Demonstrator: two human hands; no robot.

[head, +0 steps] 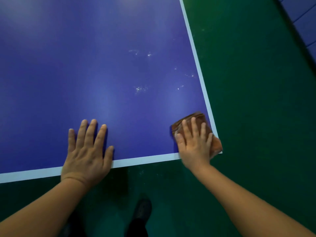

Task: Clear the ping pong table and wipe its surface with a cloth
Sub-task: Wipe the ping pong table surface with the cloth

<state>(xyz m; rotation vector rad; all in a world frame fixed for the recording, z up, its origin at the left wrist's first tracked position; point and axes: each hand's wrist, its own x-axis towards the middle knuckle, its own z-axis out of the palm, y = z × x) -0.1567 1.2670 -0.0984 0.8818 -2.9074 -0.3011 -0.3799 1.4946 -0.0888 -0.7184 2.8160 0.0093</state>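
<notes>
Right hand flat, pressing one cloth, left hand flat on one table

Smooth blue board, soft brown cloth, matt green floor.

The ping pong table has a hard, smooth blue top with a low sheen that catches soft pale bands of light; its white edge line looks painted flat and even. Small whitish specks and smears break the finish toward the right side. The cloth under the right hand is a folded brown fabric, soft and slightly fuzzy, its layered edges showing at the far end. The floor around the table is a dull, matt green surface with a faint grain and a few light scuffs. A dark shoe below looks matt.
</notes>
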